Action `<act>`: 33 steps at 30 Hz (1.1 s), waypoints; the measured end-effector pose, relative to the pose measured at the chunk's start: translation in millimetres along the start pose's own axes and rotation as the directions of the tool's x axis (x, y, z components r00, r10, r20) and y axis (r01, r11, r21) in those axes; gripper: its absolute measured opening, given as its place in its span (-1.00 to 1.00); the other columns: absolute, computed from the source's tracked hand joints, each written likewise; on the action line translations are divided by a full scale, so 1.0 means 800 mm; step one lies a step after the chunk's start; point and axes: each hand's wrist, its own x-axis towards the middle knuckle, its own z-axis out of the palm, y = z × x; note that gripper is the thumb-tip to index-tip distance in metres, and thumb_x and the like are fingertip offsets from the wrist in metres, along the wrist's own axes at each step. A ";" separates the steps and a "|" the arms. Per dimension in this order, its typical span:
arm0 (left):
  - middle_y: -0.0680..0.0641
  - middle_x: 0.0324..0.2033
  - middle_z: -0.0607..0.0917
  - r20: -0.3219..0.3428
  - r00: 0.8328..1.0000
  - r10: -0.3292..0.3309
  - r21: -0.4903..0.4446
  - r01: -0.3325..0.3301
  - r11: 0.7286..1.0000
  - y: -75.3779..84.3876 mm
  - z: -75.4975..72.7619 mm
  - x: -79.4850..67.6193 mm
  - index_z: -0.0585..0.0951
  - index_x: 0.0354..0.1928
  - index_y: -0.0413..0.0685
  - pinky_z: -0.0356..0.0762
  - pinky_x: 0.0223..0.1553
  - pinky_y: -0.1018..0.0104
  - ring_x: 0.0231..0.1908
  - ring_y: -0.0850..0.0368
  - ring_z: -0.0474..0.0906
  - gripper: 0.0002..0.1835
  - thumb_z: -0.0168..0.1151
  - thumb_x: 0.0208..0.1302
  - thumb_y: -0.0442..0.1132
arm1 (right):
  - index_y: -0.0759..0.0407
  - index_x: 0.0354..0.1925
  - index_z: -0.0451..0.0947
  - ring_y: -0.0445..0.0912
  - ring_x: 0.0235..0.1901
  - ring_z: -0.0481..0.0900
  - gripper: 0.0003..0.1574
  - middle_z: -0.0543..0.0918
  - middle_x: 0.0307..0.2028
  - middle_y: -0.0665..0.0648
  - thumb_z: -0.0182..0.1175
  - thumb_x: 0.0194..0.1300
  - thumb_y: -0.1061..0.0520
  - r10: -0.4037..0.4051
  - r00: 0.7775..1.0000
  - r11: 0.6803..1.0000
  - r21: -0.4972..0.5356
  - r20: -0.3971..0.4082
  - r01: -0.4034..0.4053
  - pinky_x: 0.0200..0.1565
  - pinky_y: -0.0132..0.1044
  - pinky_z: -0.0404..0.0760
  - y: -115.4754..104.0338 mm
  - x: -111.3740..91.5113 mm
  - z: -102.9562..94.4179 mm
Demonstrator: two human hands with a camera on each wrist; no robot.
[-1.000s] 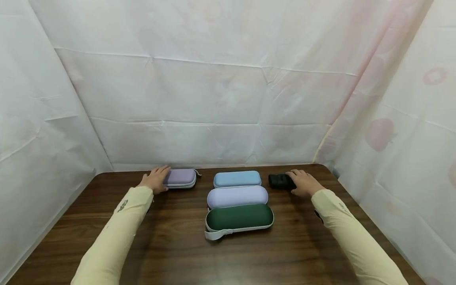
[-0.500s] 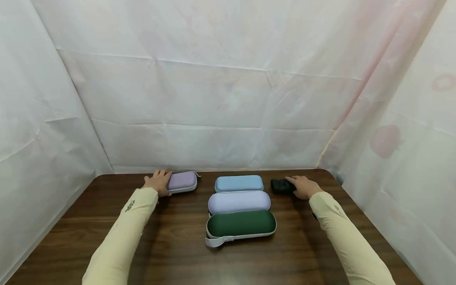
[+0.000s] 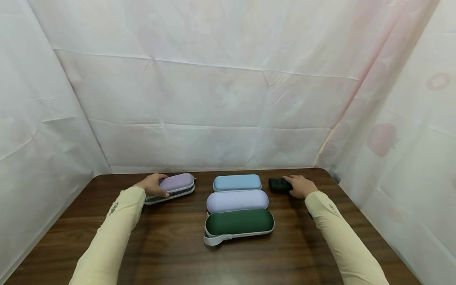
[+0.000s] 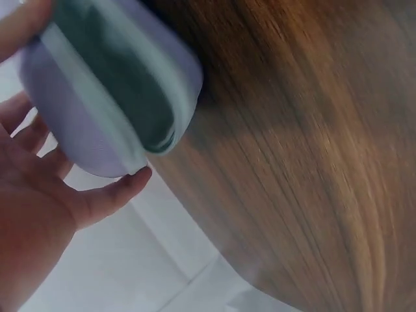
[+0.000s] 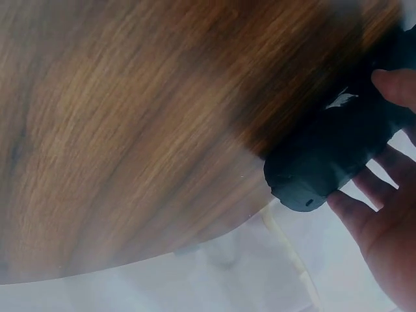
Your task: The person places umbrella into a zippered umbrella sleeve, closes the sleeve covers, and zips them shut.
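Near the table's far left, a light purple zip case (image 3: 176,182) stands partly open, its dark inside showing along the near side. My left hand (image 3: 152,185) grips its left end. In the left wrist view the thumb (image 4: 25,26) lies at the gap between the purple halves (image 4: 81,123), and the fingers spread along the outer side. Toward the far right, my right hand (image 3: 301,187) holds a small black rounded thing (image 3: 279,185), whose kind I cannot tell. Its rounded end (image 5: 302,185) shows in the right wrist view, thumb on one side, fingertips on the other.
Between the hands, a light blue case (image 3: 237,182), a lavender case (image 3: 237,201) and a dark green case (image 3: 240,222) with a grey strap lie in a column. White sheets (image 3: 213,99) hang behind and beside the brown wooden table (image 3: 199,261).
My left hand has shifted the purple case slightly left and toward me, and the case has come partly open. The right hand stays at the black thing with little movement.
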 end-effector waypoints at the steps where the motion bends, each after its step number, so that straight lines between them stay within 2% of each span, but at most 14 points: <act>1: -0.47 0.10 0.41 0.001 1.000 -0.001 -0.016 0.001 1.000 0.001 -0.002 -0.003 0.27 0.28 -0.51 0.40 -0.01 -0.07 0.03 -0.29 0.43 -0.09 0.50 -0.02 -0.13 | 0.23 0.39 0.22 0.39 0.23 0.22 -0.22 0.27 0.29 0.43 0.21 0.25 0.19 0.002 1.000 1.000 0.004 0.000 -0.002 0.05 0.24 0.35 0.000 0.000 0.000; 4: -0.46 0.13 0.42 0.013 1.000 0.003 -0.053 -0.002 0.999 0.006 -0.009 -0.015 0.26 0.30 -0.48 0.41 -0.01 -0.06 0.04 -0.27 0.44 -0.09 0.48 0.02 -0.10 | 0.23 0.39 0.20 0.39 0.24 0.20 -0.21 0.25 0.30 0.45 0.21 0.25 0.18 0.004 1.000 1.000 0.004 0.009 -0.004 0.04 0.25 0.35 0.002 0.000 0.001; 9: -0.41 0.10 0.46 0.019 0.998 0.063 -0.058 -0.061 0.996 0.022 -0.027 -0.039 0.29 0.29 -0.46 0.43 -0.05 -0.05 0.00 -0.20 0.47 -0.12 0.44 0.05 -0.07 | 0.24 0.39 0.20 0.39 0.23 0.21 -0.21 0.25 0.30 0.46 0.20 0.24 0.21 -0.012 1.000 1.000 0.011 0.008 0.012 0.03 0.24 0.36 0.003 0.003 0.001; 15: -0.34 0.09 0.50 0.006 0.990 0.139 -0.028 -0.139 0.990 0.054 -0.052 -0.065 0.33 0.29 -0.40 0.43 -0.06 -0.04 -0.03 -0.12 0.49 -0.17 0.38 0.12 -0.01 | 0.24 0.39 0.21 0.39 0.22 0.22 -0.21 0.26 0.29 0.45 0.16 0.20 0.29 -0.008 1.000 1.000 0.003 -0.004 0.008 0.01 0.22 0.39 0.007 0.009 -0.002; 21: -0.29 0.12 0.49 -0.005 0.979 0.204 -0.020 -0.204 0.979 0.090 -0.068 -0.091 0.34 0.32 -0.32 0.42 -0.06 -0.01 -0.01 -0.08 0.47 -0.17 0.33 0.16 0.09 | 0.24 0.39 0.20 0.39 0.22 0.23 -0.20 0.26 0.29 0.45 0.14 0.18 0.31 -0.022 1.000 1.000 0.000 -0.005 0.022 -0.06 0.18 0.43 0.009 0.009 -0.004; 28: -0.19 0.13 0.50 0.029 0.967 0.253 -0.068 -0.250 0.966 0.141 -0.073 -0.109 0.33 0.35 -0.20 0.44 -0.07 0.06 -0.01 0.01 0.47 -0.21 0.25 0.21 0.15 | 0.24 0.39 0.21 0.39 0.20 0.26 -0.20 0.27 0.29 0.44 0.14 0.18 0.32 -0.040 0.999 0.999 -0.025 -0.008 0.040 -0.07 0.18 0.44 0.013 0.009 -0.003; 33: -0.10 0.09 0.54 0.069 0.956 0.284 -0.163 -0.270 0.949 0.179 -0.060 -0.113 0.35 0.35 -0.10 0.49 -0.10 0.11 -0.07 0.12 0.54 -0.29 0.21 0.27 0.12 | 0.25 0.38 0.23 0.39 0.18 0.28 -0.20 0.29 0.28 0.45 0.15 0.16 0.33 -0.044 0.999 0.998 -0.036 -0.011 0.044 -0.07 0.17 0.45 0.013 0.011 -0.004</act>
